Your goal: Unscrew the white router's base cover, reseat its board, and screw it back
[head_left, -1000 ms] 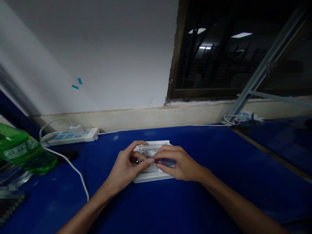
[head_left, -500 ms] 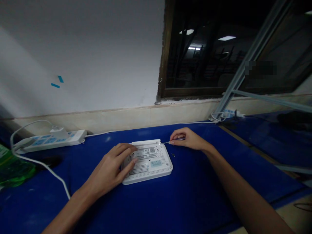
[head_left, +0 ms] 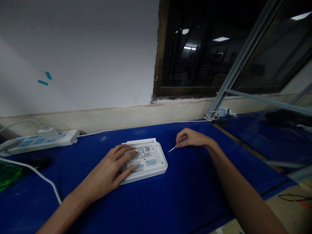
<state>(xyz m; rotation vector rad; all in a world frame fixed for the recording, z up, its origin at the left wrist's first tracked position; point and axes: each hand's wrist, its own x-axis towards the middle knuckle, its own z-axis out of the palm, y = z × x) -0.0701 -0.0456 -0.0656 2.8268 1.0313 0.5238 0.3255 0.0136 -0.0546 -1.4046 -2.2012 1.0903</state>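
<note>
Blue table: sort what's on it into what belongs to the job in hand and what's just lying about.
Likely in the job:
- white device, under the left hand
- thin metal-shafted tool, in the right hand
- small dark bits at its tip

Apparently lying about:
- left power strip
- far power strip
- green plastic item

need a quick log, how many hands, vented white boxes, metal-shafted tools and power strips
Left hand, right hand: 2
Vented white box: 1
Metal-shafted tool: 1
Nearer power strip, farther power strip: 2
Total: 6
</note>
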